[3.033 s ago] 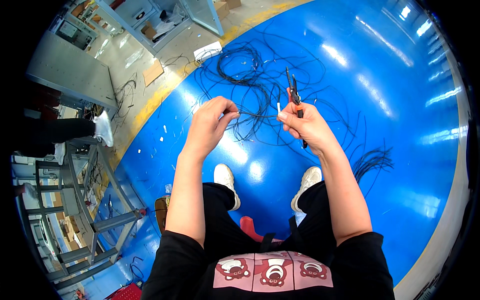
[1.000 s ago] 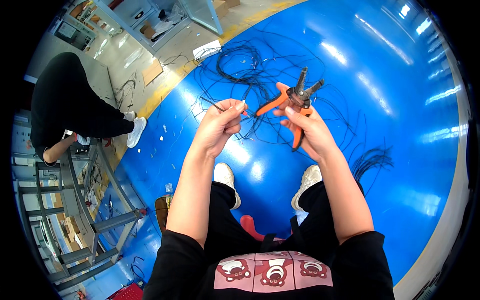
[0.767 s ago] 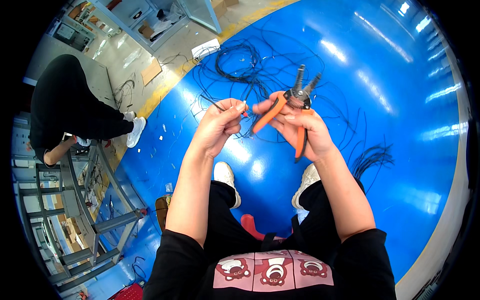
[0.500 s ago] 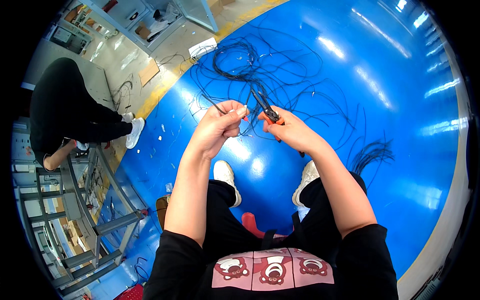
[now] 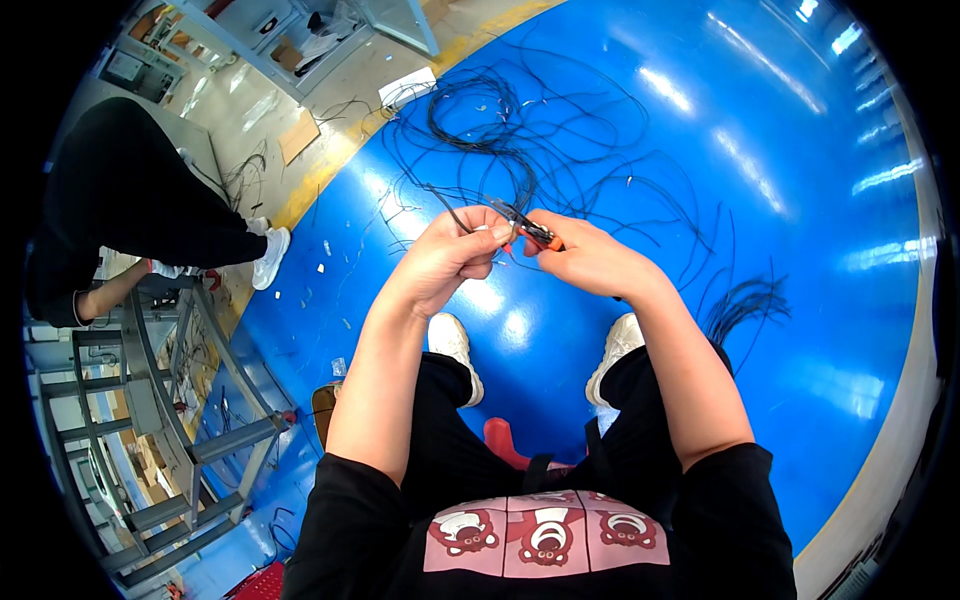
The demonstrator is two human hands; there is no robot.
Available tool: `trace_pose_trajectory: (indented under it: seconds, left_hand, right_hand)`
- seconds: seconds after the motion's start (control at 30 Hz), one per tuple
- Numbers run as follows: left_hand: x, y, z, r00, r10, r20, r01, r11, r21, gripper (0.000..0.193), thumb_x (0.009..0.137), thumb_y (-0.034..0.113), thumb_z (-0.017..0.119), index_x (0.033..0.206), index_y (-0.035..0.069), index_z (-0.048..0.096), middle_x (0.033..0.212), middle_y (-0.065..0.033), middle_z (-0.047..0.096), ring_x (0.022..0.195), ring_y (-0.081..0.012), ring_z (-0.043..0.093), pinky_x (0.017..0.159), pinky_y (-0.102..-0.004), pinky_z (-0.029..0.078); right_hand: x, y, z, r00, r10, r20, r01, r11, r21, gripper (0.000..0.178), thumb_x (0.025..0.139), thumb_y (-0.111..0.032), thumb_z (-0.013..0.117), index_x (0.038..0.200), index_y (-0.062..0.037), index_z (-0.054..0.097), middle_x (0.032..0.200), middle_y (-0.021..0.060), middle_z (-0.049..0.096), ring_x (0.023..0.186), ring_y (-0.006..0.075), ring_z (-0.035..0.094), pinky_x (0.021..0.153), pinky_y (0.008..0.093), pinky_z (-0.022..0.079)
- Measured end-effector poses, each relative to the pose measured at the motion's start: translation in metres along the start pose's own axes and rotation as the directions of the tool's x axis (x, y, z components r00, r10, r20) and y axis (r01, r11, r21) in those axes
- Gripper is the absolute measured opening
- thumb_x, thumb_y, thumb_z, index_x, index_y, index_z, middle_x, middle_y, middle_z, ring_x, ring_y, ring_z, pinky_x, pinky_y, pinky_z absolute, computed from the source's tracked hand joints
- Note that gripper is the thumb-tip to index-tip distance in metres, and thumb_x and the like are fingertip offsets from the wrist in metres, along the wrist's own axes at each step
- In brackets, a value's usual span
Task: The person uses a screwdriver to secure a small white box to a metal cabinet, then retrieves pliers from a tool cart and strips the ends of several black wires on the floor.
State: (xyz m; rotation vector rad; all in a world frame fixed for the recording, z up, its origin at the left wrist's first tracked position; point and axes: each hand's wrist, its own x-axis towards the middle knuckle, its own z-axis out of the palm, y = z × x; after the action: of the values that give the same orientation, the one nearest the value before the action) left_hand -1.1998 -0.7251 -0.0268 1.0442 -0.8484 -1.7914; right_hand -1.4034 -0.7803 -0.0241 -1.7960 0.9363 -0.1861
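Observation:
In front of my body, my left hand (image 5: 452, 255) is closed, pinching a thin black cable (image 5: 449, 207) between thumb and forefinger. A small red piece (image 5: 508, 250) shows just below those fingertips. My right hand (image 5: 588, 258) grips black pliers with orange handles (image 5: 540, 234). Their jaws point up and left, right at the left fingertips and across the cable end. Whether the jaws are closed on the cable is too small to tell. The hands nearly touch. Beyond them a tangled coil of black cables (image 5: 472, 150) lies on the blue floor (image 5: 800, 170).
A separate bundle of cut black wires (image 5: 748, 306) lies to the right. On the left, a person in black (image 5: 130, 185) sits beside a grey metal frame (image 5: 235, 447). A cabinet with its door ajar (image 5: 405, 28), a cardboard piece (image 5: 298, 136) and a white sheet (image 5: 407, 88) are at the far left.
The pliers have moved left and turned, so their jaws now meet the left fingertips. My left hand has shifted slightly right. The seated person at left has leaned a little.

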Motion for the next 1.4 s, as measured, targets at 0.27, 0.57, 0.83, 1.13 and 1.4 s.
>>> trace_pose_trajectory:
  seconds: [0.27,0.57,0.83,1.13,1.4]
  left_hand:
    - [0.0,0.0,0.001,0.999,-0.042,0.027,0.042,0.999,-0.008,0.012,0.089,0.016,0.065,0.083,0.006,0.059,0.07,0.0042,0.05,0.053,-0.004,0.03,0.047,-0.0205,0.023]
    - [-0.002,0.003,0.002,1.0,-0.019,0.023,0.02,0.998,-0.058,0.013,0.088,0.017,0.066,0.082,0.008,0.06,0.069,0.0045,0.053,0.051,-0.0027,0.029,0.046,-0.0197,0.022]
    - [0.005,-0.005,-0.005,0.988,0.108,-0.113,-0.118,0.989,-0.085,0.016,0.088,0.02,0.068,0.086,0.005,0.065,0.064,0.0034,0.055,0.05,-0.0024,0.03,0.045,-0.0196,0.022]
    - [0.011,-0.026,0.016,0.957,0.158,-0.245,-0.187,0.977,-0.103,0.012,0.087,0.019,0.065,0.083,0.008,0.061,0.067,0.002,0.056,0.051,-0.003,0.036,0.048,-0.0204,0.025]
    - [0.008,-0.036,0.031,0.956,0.128,-0.263,-0.148,0.988,-0.054,0.021,0.091,0.026,0.061,0.082,0.008,0.061,0.067,0.0028,0.056,0.054,-0.0034,0.041,0.049,-0.0199,0.026]
  right_hand:
    - [0.0,0.003,0.0,0.994,-0.107,-0.004,0.106,0.99,-0.091,0.026,0.08,-0.011,0.048,0.105,-0.0031,0.053,0.083,0.0132,0.055,0.075,0.0234,0.053,0.065,0.0348,0.042]
    - [0.005,0.006,0.012,0.975,-0.165,-0.146,0.16,0.986,-0.048,0.017,0.083,-0.013,0.051,0.096,-0.0015,0.053,0.073,0.0115,0.054,0.064,0.0239,0.05,0.059,0.0348,0.041]
    - [0.009,-0.006,0.02,0.969,0.008,-0.246,0.155,0.756,0.636,0.022,0.086,-0.022,0.069,0.093,-0.0064,0.056,0.08,0.0049,0.061,0.071,0.0119,0.06,0.064,0.0274,0.05]
    - [0.006,0.002,0.041,0.972,0.013,-0.234,0.19,0.544,0.817,0.018,0.086,-0.008,0.067,0.095,-0.0066,0.052,0.081,0.0046,0.059,0.072,0.0113,0.059,0.062,0.0246,0.049]
    - [-0.008,0.001,0.041,0.961,0.081,-0.265,0.183,0.536,0.824,0.013,0.085,-0.005,0.065,0.09,-0.0055,0.053,0.078,0.0017,0.057,0.071,0.0102,0.056,0.063,0.0249,0.045]
